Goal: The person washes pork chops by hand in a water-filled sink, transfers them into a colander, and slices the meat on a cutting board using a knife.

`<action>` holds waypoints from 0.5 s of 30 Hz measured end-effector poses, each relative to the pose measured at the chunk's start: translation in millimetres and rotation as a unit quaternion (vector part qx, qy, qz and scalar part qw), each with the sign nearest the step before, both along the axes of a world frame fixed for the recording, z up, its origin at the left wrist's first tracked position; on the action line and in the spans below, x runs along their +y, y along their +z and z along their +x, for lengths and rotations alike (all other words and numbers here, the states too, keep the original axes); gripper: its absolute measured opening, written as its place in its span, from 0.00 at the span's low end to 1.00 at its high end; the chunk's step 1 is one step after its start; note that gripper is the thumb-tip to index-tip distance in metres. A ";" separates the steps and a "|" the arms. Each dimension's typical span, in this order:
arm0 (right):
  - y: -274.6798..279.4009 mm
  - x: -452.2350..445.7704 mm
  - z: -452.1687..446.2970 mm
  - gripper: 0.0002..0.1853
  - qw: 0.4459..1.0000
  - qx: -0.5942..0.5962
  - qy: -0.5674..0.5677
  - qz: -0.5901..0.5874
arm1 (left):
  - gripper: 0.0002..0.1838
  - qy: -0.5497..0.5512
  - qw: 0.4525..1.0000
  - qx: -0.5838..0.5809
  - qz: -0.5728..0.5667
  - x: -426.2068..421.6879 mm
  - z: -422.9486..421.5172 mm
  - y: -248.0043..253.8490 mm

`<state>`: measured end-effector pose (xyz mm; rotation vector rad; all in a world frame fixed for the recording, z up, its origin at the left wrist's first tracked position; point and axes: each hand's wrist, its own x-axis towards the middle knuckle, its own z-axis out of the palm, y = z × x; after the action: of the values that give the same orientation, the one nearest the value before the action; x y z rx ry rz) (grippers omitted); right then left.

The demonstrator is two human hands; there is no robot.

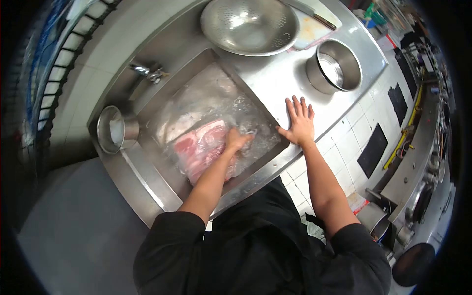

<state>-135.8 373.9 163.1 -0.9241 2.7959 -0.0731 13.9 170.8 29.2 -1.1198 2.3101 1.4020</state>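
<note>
In the sink (162, 169) lies a large slab of raw pink meat (199, 147), which looks wrapped in clear plastic. Loose, crumpled clear plastic (258, 140) spreads at its right side. My left hand (237, 141) reaches down at the meat's right edge, its fingers curled into that plastic and partly hidden by it. A second pale, wrapped piece (196, 101) takes up the far part of the sink, blurred under plastic or water. My right hand (299, 125) rests flat on the steel counter (275, 83) beside the sink's right rim, fingers spread, holding nothing.
A big steel colander (250, 24) stands behind the sink, near a white cutting board (314, 29) with a knife (319, 18). A steel pot (339, 64) sits at right. Left are a faucet (150, 73) and a small steel container (115, 129).
</note>
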 end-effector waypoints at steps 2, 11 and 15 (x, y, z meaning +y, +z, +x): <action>-1.1 -0.3 -0.4 0.58 1.000 0.000 0.003 0.005 | 0.35 -0.080 0.995 -0.020 -0.051 -12.5 -2.7 24.4; -3.6 1.3 -0.9 0.57 1.000 0.009 0.009 -0.004 | 0.22 -0.098 0.947 -0.037 -0.303 -152.1 7.0 -34.6; 0.6 -0.7 -1.2 0.58 1.000 0.003 0.006 0.010 | 0.20 -0.379 0.894 -0.159 -0.177 -216.8 8.9 -197.8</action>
<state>-136.9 373.3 163.7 -0.9379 2.7905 -0.0397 22.8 -46.0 -168.6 -0.3591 2.3839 0.4850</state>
